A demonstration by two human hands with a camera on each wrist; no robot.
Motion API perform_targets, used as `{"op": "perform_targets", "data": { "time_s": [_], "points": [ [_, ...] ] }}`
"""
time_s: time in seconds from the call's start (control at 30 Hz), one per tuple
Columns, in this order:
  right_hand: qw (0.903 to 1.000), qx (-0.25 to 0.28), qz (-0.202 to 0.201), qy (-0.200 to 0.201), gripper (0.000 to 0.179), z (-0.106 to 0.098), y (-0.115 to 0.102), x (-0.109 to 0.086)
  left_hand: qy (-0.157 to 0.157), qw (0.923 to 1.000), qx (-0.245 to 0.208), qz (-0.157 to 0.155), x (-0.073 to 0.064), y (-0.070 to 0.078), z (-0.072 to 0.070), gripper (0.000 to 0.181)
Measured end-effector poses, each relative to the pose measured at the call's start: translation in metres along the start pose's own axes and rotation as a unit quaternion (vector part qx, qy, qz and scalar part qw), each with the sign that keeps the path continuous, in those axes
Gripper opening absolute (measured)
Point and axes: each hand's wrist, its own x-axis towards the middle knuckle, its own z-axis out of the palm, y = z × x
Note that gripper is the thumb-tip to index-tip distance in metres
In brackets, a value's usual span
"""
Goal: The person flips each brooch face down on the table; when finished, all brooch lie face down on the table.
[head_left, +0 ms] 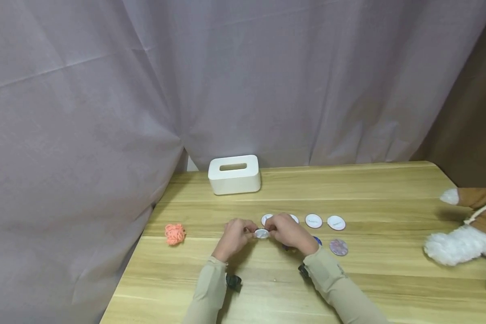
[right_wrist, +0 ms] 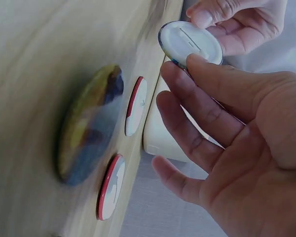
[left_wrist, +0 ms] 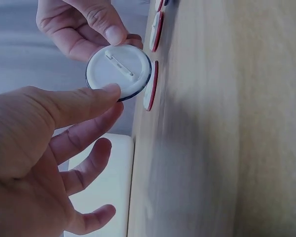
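Note:
Between my hands is a round pin-back button badge (head_left: pixel 261 233), raised off the table. Its white back with a metal pin shows in the left wrist view. My left hand (head_left: pixel 236 236) pinches one edge between thumb and index finger, the other fingers spread loosely. From the opposite edge, my right hand (head_left: pixel 289 231) pinches the same badge (right_wrist: pixel 175 39). Behind the hands lies a row of several white, red-rimmed badges (head_left: pixel 313 221), partly covered by the right hand. Nearer lie a pinkish badge (head_left: pixel 339 247) and a blue badge (head_left: pixel 317 240), the latter mostly hidden by the right wrist.
A white tissue box (head_left: pixel 235 182) stands at the table's back edge. Left of the hands sits a coral-coloured bundle of loops (head_left: pixel 174 234). A brown and white plush toy (head_left: pixel 457 246) lies at the far right. Grey curtain (head_left: pixel 243 81) hangs behind the wooden table (head_left: pixel 368 288).

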Motion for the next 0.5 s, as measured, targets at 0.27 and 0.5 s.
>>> {"op": "perform_targets", "data": {
  "time_s": [0.27, 0.5],
  "points": [
    [0.9985, 0.025, 0.046, -0.018, 0.017, 0.0, -0.001, -0.003, -0.039, 0.9992, -0.005, -0.009, 0.008, 0.002, 0.002, 0.016],
    [0.9974, 0.029, 0.066, -0.01, 0.023, 0.002, 0.0, -0.003, -0.058, 0.9982, 0.011, -0.008, 0.017, 0.007, 0.002, 0.017]
  ]
}}
